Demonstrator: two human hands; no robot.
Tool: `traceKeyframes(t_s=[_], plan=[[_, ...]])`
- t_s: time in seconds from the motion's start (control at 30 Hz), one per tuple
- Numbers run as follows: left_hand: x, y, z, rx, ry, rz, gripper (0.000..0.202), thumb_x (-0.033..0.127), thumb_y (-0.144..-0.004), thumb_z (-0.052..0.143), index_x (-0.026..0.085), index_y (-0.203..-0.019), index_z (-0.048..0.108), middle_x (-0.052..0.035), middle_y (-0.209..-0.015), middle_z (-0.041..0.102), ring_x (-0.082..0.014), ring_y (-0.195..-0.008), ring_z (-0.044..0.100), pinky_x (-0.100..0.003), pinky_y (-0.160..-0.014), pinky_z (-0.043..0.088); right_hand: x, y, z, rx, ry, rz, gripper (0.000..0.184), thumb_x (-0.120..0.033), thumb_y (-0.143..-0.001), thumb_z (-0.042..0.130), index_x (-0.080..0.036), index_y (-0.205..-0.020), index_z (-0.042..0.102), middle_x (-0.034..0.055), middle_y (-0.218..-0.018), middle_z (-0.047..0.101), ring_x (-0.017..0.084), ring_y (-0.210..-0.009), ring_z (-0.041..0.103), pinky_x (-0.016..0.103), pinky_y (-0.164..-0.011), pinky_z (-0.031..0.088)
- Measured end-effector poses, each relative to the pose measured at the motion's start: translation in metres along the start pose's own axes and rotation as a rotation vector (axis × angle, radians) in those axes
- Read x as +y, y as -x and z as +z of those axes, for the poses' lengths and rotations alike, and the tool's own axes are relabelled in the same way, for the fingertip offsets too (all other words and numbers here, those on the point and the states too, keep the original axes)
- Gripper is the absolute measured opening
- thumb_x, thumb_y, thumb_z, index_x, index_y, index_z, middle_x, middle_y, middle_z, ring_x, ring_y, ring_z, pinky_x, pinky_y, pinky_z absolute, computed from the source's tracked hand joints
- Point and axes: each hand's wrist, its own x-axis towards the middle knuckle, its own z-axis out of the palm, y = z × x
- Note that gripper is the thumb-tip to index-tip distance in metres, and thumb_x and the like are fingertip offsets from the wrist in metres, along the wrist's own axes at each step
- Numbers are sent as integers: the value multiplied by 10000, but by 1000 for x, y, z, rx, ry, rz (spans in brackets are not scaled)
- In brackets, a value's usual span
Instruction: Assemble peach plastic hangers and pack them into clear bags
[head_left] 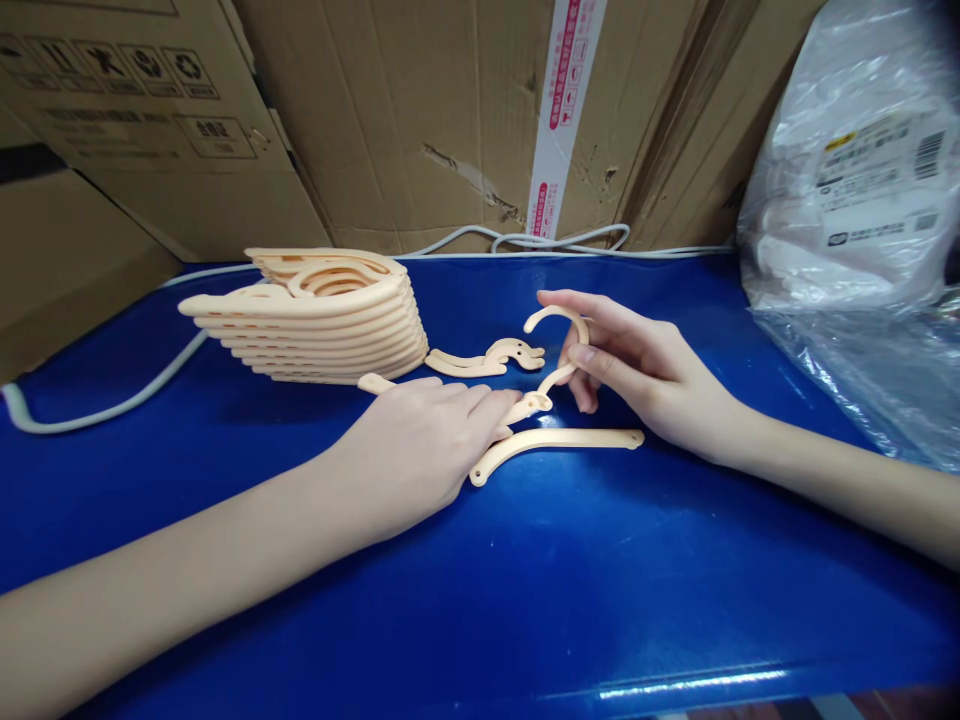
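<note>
My right hand (652, 375) pinches a cream plastic hanger hook (574, 318) between thumb and fingers, its curved end pointing left. The hook's lower end meets a cream hanger arm (531, 404), and whether the two are joined I cannot tell. My left hand (427, 440) is closed over that arm from above; most of the arm is hidden beneath it, with one end showing past the knuckles. Just in front of the fingers lies a loose curved hanger arm (559, 438). Behind my left hand rests another cream hanger piece (487, 362) with small holes.
A tall stack of folded cream hangers (322, 330) stands left on the blue table (600, 590). Cardboard boxes (390, 120) wall off the back. A white cable (465, 240) runs along the rear edge, and a clear plastic bag (847, 180) with labels sits at the right.
</note>
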Motion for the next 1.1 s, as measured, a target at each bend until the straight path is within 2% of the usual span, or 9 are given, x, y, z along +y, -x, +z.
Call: traceKeyframes(t_s=[0.27,0.43,0.57,0.67,0.73,0.83,0.93,1.0,1.1], plan=[[0,0,1,-70,19,-34,296,143,-955,462,154,-1188,643,-67,-1087,764,-226,-899,741,-329,-701,548,2,2,-1,-27,-53,53,446,-304,-994,539,-236,-1429,469,-49,-752,548,100,-542,584,269,-543,513],[4,2,-1,65,-26,-7,336,184,-1024,358,126,-1156,662,-73,-991,774,-213,-773,741,-328,-612,536,-3,4,0,-23,-12,-17,445,-334,-988,558,-297,-1426,493,-23,-819,575,111,-598,579,279,-590,538],[8,3,-6,204,-104,0,399,276,-1070,310,105,-1147,663,-98,-978,768,-218,-775,743,-321,-575,514,-4,9,1,-15,-8,-2,520,-333,-967,597,-326,-1470,468,9,-971,662,114,-622,566,270,-540,509],[10,4,-12,190,-43,-55,384,314,-1070,339,151,-1042,686,-61,-923,763,-212,-750,732,-304,-560,492,-5,10,0,-4,-21,6,560,-338,-951,625,-273,-1484,466,17,-1018,696,113,-644,590,272,-568,520],[9,4,-17,122,143,-157,332,318,-1056,391,183,-955,676,-16,-845,746,-186,-704,710,-273,-539,470,-8,8,-1,-11,21,-16,570,-360,-925,664,-238,-1458,503,22,-1019,711,132,-714,627,291,-653,543],[8,2,-25,1,605,-332,247,296,-1014,469,203,-863,641,38,-732,706,-124,-613,660,-213,-505,455,-11,5,-4,-103,191,-94,417,-418,-900,690,-207,-1259,671,43,-1040,722,163,-802,644,316,-737,531],[6,-2,-28,-114,1066,-475,203,251,-979,466,182,-850,606,26,-717,698,-107,-580,659,-183,-482,498,-11,6,-5,-237,384,-231,337,-450,-898,685,-180,-1094,733,76,-1070,698,201,-939,633,337,-825,501],[6,-4,-27,-181,1271,-550,185,233,-968,447,168,-858,582,0,-728,697,-120,-604,680,-185,-485,534,-9,9,-3,-294,534,-322,301,-421,-928,649,-172,-1078,730,93,-1073,671,215,-989,607,344,-842,480],[7,-7,-23,-175,1500,-665,155,231,-953,492,151,-848,573,-21,-763,686,-123,-636,683,-180,-491,563,-6,12,2,-312,771,-422,245,-263,-1010,492,-147,-1006,708,102,-1009,649,199,-868,570,340,-762,451]])
